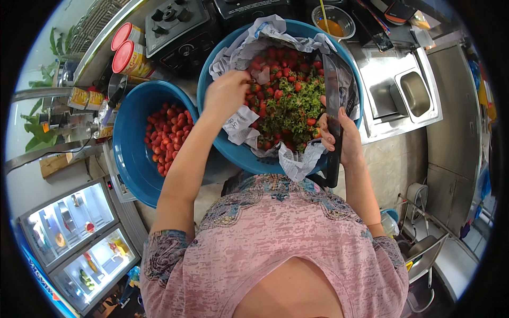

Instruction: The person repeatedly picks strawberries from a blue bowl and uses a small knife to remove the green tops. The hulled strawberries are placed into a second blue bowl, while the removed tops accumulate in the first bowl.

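Note:
My right hand (350, 139) grips a large knife by its black handle (334, 163). The broad blade (331, 81) points away from me, over the right side of a big blue plastic basin (224, 149). Crumpled newspaper (302, 161) lines this basin, which holds whole strawberries (278, 71) and a heap of cut green strawberry tops (292, 109). Over the basin's left side is my left hand (226, 95), fingers bent down at the strawberries; whether they hold one is hidden. Hulled strawberries (169, 135) lie in a second blue basin (135, 159) at left.
Behind the basins stand a black blender base (181, 51) and cans with red lids (129, 59). A cup of orange liquid (332, 26) with a straw and a phone (373, 33) are at the back right. A steel sink unit (397, 95) adjoins on the right. A lit display fridge (79, 242) stands lower left.

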`<state>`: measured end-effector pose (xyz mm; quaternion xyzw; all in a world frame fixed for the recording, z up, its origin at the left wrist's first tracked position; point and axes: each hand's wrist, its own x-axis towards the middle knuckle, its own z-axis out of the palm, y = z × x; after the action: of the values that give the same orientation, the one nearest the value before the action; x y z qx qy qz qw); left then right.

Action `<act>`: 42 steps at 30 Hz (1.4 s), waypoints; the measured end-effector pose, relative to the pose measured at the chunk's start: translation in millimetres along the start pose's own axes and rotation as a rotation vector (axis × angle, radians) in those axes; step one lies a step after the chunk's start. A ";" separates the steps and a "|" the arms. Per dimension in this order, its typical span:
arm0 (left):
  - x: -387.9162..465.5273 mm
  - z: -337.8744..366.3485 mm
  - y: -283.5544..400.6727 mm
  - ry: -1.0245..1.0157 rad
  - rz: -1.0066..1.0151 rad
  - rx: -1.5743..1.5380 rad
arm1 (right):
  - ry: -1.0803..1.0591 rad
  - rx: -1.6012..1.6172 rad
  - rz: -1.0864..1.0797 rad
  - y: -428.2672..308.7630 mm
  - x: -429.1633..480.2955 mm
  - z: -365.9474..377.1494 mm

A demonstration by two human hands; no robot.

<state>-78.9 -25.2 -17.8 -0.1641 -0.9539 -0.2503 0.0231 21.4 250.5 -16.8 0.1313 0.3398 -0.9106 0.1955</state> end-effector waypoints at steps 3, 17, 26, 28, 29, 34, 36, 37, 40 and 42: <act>33.4 50.2 -4.0 -0.340 -0.122 0.236 | 0.002 -0.005 -0.008 -0.8 -2.4 0.0; 19.8 16.7 11.1 -0.310 -0.334 -0.845 | -0.008 -0.039 -0.089 -0.8 -0.2 3.5; -36.9 -9.0 58.8 -0.230 -0.275 -1.287 | -0.278 -0.449 0.024 6.7 -8.6 50.3; -43.1 -9.7 57.1 -0.185 -0.255 -1.092 | -0.344 -0.643 -0.012 8.2 -9.8 63.4; -46.3 -10.2 57.0 -0.163 -0.244 -0.995 | -0.358 -0.698 -0.052 10.5 -9.5 65.3; -54.3 -16.9 62.6 -0.083 -0.207 -0.933 | -0.383 -0.717 0.044 6.5 -8.5 66.8; -55.0 -16.5 57.8 -0.125 -0.178 -0.947 | -0.390 -0.617 0.109 5.4 -6.6 61.7; -55.5 -15.8 56.0 -0.147 -0.163 -0.954 | -0.391 -0.572 0.119 6.2 -4.9 58.4; -58.6 -13.2 57.9 -0.118 -0.154 -1.030 | -0.369 -0.331 0.191 5.2 -4.7 56.4; -62.6 -10.1 60.5 -0.104 -0.138 -1.165 | -0.342 -0.165 0.229 6.6 -4.9 53.3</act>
<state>-0.5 0.7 11.6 -0.0994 -0.6677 -0.7255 -0.1341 23.1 211.5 20.4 -0.0040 0.3579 -0.8605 0.3626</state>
